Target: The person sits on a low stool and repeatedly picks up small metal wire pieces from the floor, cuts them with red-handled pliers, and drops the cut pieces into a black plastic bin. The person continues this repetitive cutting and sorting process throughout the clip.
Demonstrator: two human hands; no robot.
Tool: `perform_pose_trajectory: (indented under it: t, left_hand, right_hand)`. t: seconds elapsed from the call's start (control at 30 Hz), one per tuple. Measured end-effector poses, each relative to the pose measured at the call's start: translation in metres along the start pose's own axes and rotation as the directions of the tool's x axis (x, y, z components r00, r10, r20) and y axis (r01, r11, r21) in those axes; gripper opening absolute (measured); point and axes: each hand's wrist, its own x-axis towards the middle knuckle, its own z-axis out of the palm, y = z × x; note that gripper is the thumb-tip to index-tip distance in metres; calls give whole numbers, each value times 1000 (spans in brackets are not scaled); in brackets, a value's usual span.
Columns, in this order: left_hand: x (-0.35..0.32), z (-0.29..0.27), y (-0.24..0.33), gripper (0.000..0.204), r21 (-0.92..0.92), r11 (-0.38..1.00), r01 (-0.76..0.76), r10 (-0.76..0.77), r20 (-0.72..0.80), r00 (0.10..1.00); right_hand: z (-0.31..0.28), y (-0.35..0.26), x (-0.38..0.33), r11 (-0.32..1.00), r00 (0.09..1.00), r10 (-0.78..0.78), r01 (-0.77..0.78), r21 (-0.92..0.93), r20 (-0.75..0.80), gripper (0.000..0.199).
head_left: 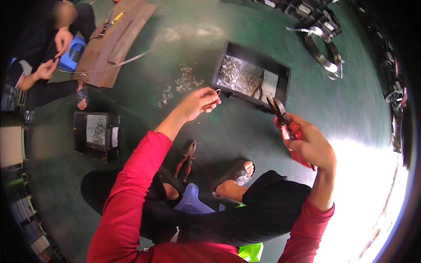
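Note:
My left hand (199,103) is stretched out over the green floor, pinching a small bent piece of metal wire (217,92) between the fingertips. My right hand (310,144) grips red-handled pliers (286,127), jaws pointing up toward a black bin (251,75) full of shiny metal pieces. The wire piece hangs just left of that bin's near edge. A second pair of red-handled pliers (186,160) lies on the floor by my sandalled left foot.
Small heaps of metal pieces (186,81) lie on the floor left of the bin. Another black bin (96,136) stands at left. A seated person (48,65) works beside a wooden board (116,41) with a metal strip. Coiled metal strip (324,55) lies at upper right.

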Motion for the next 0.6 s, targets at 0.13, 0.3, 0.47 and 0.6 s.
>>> perform_pose_trajectory:
  t: [0.13, 0.3, 0.47, 0.6]
  left_hand:
    - [-69, 44, 107, 21, -83, 980, -180, 191, 153, 970]
    - [-154, 86, 166, 20, 335, 859, -388, 416, -11, 909]
    - [-210, 107, 153, 12, 738, 445, -508, 801, -74, 594]
    - [-223, 104, 147, 21, 874, 104, -475, 943, 65, 327]
  right_hand:
    - [11, -27, 2, 983, 987, -153, 146, 108, 56, 62]
    - [32, -70, -8, 946, 964, -229, 188, 263, 135, 47]
    - [59, -92, -19, 937, 933, -316, 277, 214, 171, 32]
    - [83, -105, -18, 933, 929, -349, 332, 139, 121, 27]
